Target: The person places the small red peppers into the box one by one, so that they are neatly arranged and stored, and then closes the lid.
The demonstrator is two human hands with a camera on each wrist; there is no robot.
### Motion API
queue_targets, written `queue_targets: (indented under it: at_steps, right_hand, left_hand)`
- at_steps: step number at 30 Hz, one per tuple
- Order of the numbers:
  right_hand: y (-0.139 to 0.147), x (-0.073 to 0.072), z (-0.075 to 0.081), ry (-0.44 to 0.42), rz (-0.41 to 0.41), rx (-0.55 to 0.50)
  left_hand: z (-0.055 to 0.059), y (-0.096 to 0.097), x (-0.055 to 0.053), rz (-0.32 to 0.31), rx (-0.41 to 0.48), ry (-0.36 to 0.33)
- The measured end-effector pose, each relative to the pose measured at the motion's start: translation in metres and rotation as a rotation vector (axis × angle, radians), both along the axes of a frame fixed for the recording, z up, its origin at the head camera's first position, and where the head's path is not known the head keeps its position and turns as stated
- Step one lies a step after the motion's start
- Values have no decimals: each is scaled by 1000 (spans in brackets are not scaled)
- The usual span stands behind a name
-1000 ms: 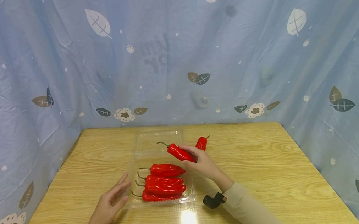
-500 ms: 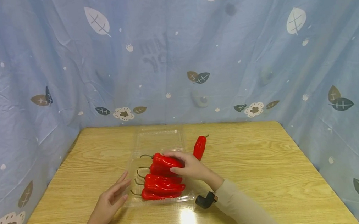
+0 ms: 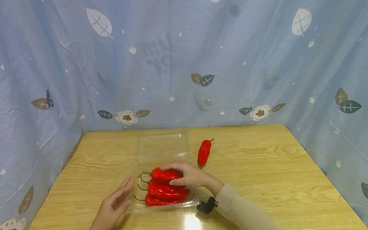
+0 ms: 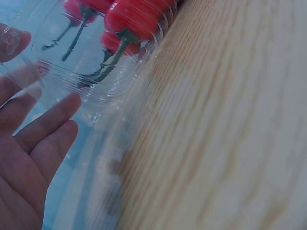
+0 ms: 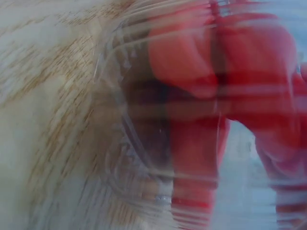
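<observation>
In the head view, my right hand (image 3: 190,175) grips a red pepper (image 3: 159,174) with a green stem, thumb on the near side and fingers over the far side. That pepper lies against several other red peppers (image 3: 165,190) in a clear plastic clamshell box (image 3: 196,198), stems pointing left. My left hand (image 3: 111,209) stays at the box's left edge, fingers loosely extended. The left wrist view has the fingertips (image 4: 72,103) close to the clear wall, with pepper stems (image 4: 112,62) behind it; contact is hard to tell. Red peppers (image 5: 192,158) look blurred through plastic in the right wrist view.
The box's clear lid (image 3: 162,146) lies folded back behind it. One loose red pepper (image 3: 204,152) rests on the wooden table (image 3: 257,167), right of the box. A blue patterned curtain (image 3: 153,59) surrounds the table's back and sides.
My right hand has carried the held pepper left and down from the box's back right onto the row of peppers. The loose pepper behind that hand is now fully visible. The left hand stays put.
</observation>
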State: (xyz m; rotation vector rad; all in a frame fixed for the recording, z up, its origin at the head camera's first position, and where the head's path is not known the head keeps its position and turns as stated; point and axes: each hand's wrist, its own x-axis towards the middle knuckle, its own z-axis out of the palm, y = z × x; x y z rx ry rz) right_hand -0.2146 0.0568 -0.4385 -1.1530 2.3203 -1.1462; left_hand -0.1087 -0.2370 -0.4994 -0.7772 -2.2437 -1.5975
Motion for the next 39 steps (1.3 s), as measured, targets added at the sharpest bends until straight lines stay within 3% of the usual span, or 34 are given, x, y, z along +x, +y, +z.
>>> queue_targets:
  at_steps: [15,30,39]
  right_hand:
    - [-6,-1,-2,23,15,127]
    - [-7,-1,-3,-39,19,53]
    - [-7,-1,-5,-63,-8,27]
  left_hand:
    - [1,-1,0,1,-26,-14]
    - [-2,-5,0,9,-56,-67]
    - [-2,-3,0,11,-37,-43]
